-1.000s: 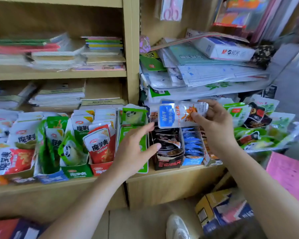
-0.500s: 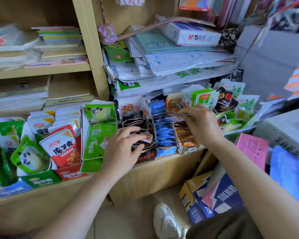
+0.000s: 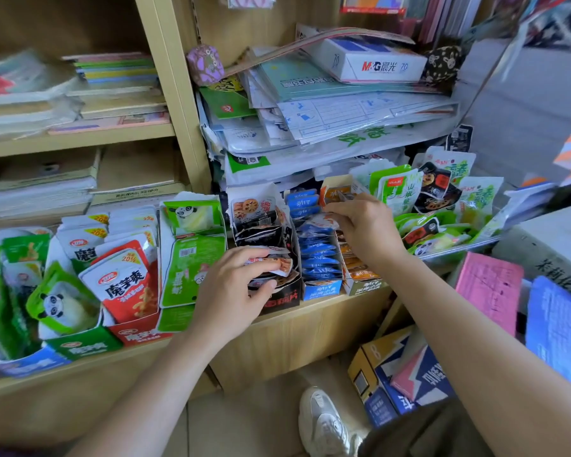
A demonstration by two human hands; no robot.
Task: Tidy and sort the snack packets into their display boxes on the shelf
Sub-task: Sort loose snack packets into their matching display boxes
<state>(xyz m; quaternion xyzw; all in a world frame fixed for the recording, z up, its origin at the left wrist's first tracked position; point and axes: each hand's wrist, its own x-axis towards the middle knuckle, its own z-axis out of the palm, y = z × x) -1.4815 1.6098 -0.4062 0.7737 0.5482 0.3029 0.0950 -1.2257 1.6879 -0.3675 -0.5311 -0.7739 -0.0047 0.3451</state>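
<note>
Snack display boxes line the wooden shelf [image 3: 310, 321]. My left hand [image 3: 234, 291] grips the front packets of the black box [image 3: 279, 300], fingers curled over them. My right hand [image 3: 363, 225] pinches a blue and white packet [image 3: 320, 223] lying flat on the upright packets in the blue box [image 3: 322, 288]. An orange-packet box [image 3: 363, 282] stands just right of the blue one, partly hidden by my right wrist. Red packets [image 3: 122, 285], green panda packets [image 3: 63, 301] and a green box [image 3: 188, 268] fill the left.
A heap of green and black packets [image 3: 442, 206] lies in a tray at the right. Stacked papers and a white paper ream [image 3: 370, 62] overhang the boxes. Cartons [image 3: 399, 377] and my shoe [image 3: 323, 423] are on the floor below. Pink and blue sheets [image 3: 488, 288] sit at right.
My right hand brought the blue and white packet down from the air onto the blue box. My left hand moved right from the green box onto the black box's packets.
</note>
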